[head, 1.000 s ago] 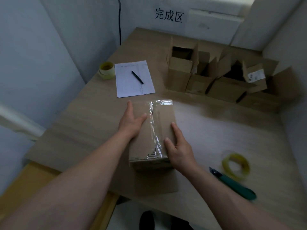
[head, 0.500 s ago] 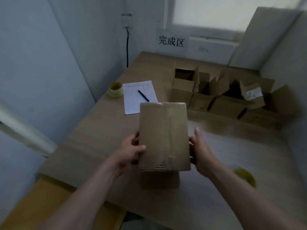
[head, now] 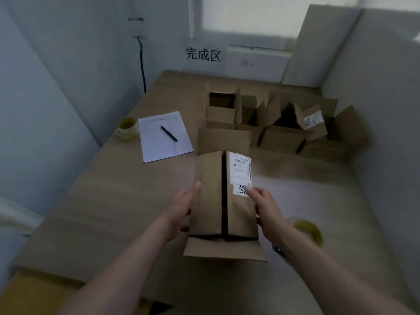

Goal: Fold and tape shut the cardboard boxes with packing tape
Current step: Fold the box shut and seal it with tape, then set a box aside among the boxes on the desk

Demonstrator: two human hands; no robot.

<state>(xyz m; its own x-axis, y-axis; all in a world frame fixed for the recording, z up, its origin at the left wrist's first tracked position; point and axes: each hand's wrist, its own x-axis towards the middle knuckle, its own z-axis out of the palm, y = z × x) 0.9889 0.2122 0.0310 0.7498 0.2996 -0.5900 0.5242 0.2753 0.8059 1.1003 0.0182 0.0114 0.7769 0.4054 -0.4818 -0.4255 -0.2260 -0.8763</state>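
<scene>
A brown cardboard box [head: 209, 196] is between my hands over the wooden table [head: 113, 201], untaped side facing me. Its two long flaps are folded in with a dark gap down the middle; the far and near end flaps stick out. A white shipping label [head: 241, 172] covers the right flap. My left hand [head: 181, 210] holds the box's left side, fingers fairly straight along it. My right hand [head: 266, 208] holds the right side, fingertips on the label's lower edge. A yellowish roll of packing tape [head: 309, 230] lies blurred on the table, right of my right wrist.
Several open cardboard boxes [head: 272, 123] stand in a row at the back right. A sheet of paper [head: 163, 137] with a black pen [head: 168, 133] lies at the left, a second tape roll [head: 127, 128] beside it. Walls close in left and right.
The box lay flat with its taped seam up; my hands lifted it and turned it over, so its open-flap side with the label now faces me. The camera tilted up.
</scene>
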